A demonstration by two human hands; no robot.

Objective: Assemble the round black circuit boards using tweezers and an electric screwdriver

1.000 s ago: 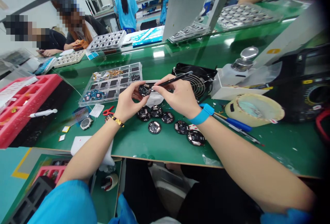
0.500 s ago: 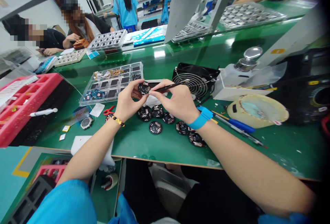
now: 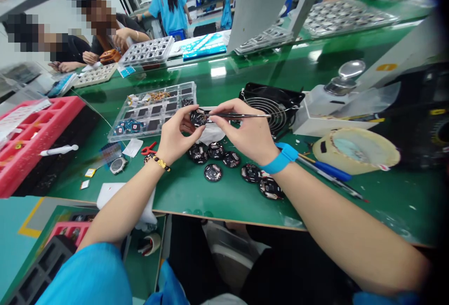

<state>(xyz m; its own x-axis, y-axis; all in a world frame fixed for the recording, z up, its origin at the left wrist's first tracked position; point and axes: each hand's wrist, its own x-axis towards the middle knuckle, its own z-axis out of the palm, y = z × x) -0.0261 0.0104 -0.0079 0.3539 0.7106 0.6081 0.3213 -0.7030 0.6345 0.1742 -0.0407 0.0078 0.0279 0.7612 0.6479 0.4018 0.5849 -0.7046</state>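
My left hand (image 3: 177, 134) is closed around the edge of a round black watch module (image 3: 199, 117), lifted above the bench. Between thumb and fingers, my right hand (image 3: 245, 129) pinches a pair of dark tweezers (image 3: 242, 115); their tips point left at the module. Whether the tips grip a part is too small to tell. Several more round black modules lie below the hands, among them one by itself (image 3: 213, 172) and one near my right wrist (image 3: 271, 187). A crumpled white piece (image 3: 213, 133) shows behind and under the hands.
A clear compartment tray (image 3: 154, 111) of small parts stands behind my left hand. At the back is a black fan (image 3: 271, 108) with a wire guard. To the right are a cream round tub (image 3: 356, 150), pens and a pump bottle (image 3: 336, 90); a red foam tray (image 3: 42, 141) stands left.
My right hand has shifted slightly right and away from the module, and the tweezers now lie more level. The left hand still holds the module in nearly the same place.
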